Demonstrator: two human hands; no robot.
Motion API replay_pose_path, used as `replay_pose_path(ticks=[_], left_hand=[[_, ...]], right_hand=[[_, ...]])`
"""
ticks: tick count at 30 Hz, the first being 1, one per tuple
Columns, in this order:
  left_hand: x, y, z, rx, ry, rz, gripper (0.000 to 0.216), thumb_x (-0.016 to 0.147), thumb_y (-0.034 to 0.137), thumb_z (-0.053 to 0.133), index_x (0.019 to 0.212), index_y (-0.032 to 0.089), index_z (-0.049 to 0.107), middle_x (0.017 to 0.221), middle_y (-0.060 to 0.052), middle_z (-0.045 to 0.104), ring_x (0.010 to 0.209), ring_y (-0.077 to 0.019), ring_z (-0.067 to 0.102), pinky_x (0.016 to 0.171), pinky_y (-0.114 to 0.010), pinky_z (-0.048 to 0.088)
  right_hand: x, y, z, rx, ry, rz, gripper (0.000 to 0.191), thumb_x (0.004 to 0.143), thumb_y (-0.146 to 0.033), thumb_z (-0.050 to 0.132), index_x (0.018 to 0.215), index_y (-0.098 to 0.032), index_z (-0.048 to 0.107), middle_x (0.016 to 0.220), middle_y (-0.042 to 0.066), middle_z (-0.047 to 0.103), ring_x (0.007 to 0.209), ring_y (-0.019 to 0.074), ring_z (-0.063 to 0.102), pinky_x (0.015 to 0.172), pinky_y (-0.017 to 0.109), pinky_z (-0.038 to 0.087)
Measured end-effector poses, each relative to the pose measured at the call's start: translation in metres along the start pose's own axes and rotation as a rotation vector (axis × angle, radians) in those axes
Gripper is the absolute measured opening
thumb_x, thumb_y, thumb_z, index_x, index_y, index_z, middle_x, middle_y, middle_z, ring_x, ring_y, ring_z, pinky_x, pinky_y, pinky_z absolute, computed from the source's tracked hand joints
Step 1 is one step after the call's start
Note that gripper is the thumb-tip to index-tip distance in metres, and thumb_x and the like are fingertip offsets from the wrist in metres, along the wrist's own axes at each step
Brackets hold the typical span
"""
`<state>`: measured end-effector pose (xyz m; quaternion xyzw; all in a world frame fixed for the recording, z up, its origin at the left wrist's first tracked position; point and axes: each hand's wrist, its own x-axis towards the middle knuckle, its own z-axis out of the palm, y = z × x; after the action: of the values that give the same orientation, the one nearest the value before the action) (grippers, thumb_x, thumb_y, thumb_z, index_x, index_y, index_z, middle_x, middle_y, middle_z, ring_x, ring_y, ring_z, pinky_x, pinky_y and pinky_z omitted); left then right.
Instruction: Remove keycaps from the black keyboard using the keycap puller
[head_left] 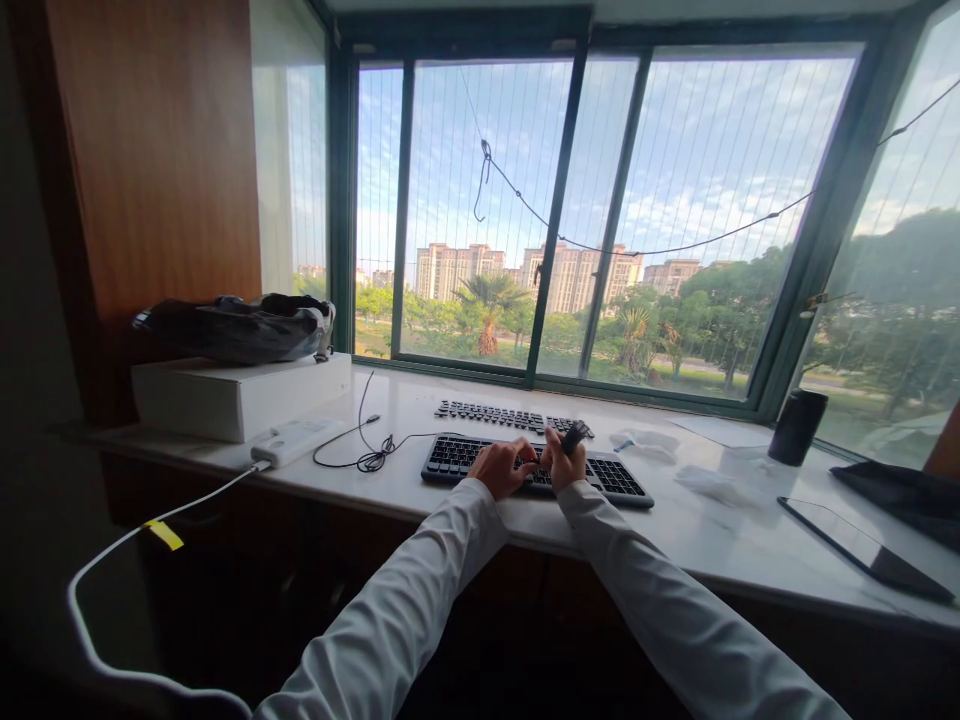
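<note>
A black keyboard [615, 478] lies on the white windowsill desk [465, 505] in front of me. My left hand [504, 468] rests on its middle keys with the fingers curled down onto them. My right hand [562, 462] is closed around a small dark tool [575, 435] that sticks up above the keyboard. Just behind lies a row of loose dark keycaps [495, 414], laid out in keyboard shape. Both of my arms are in white sleeves.
A white box [232, 395] with a dark bag [236, 327] on it sits at the left, beside a white power strip [292, 440] and a black cable [371, 455]. To the right lie crumpled tissues [709, 483], a dark cup [796, 427], a tablet [862, 548].
</note>
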<state>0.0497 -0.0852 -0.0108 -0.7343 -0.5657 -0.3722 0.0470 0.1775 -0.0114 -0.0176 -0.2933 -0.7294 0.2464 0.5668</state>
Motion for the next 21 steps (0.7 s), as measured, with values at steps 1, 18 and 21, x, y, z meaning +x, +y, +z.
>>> replay_pose_path(ticks=[1, 18, 21], left_hand=[[0.0, 0.0, 0.0, -0.01, 0.024, -0.001, 0.018, 0.083, 0.037, 0.058, 0.099, 0.027, 0.062, 0.093, 0.003, 0.071, 0.087, -0.0185, 0.066, 0.079, -0.028, 0.048], [0.003, -0.002, 0.005, 0.022, 0.044, 0.04, 0.022, 0.094, 0.031, 0.043, 0.106, 0.027, 0.061, 0.108, 0.001, 0.067, 0.092, -0.0159, 0.064, 0.079, -0.026, 0.048], [0.002, -0.001, 0.005, 0.039, 0.043, 0.064, 0.025, 0.095, 0.028, 0.04, 0.112, 0.028, 0.058, 0.11, 0.0, 0.065, 0.093, -0.0157, 0.064, 0.077, -0.025, 0.049]], right_hand=[[0.001, 0.0, -0.002, -0.057, -0.022, -0.029, 0.052, 0.086, -0.062, 0.036, 0.053, -0.022, 0.044, 0.043, -0.002, 0.039, 0.042, 0.0127, 0.04, 0.045, 0.026, 0.035], [0.072, 0.067, -0.126, -1.194, -0.025, 0.033, 0.033, 0.087, -0.038, 0.045, 0.087, -0.023, 0.073, 0.076, 0.01, 0.07, 0.071, 0.0215, 0.063, 0.063, 0.028, 0.037], [0.067, 0.094, -0.136, -1.158, -0.015, 0.056, 0.033, 0.087, -0.038, 0.045, 0.084, -0.023, 0.074, 0.078, 0.01, 0.07, 0.073, 0.0211, 0.064, 0.062, 0.028, 0.037]])
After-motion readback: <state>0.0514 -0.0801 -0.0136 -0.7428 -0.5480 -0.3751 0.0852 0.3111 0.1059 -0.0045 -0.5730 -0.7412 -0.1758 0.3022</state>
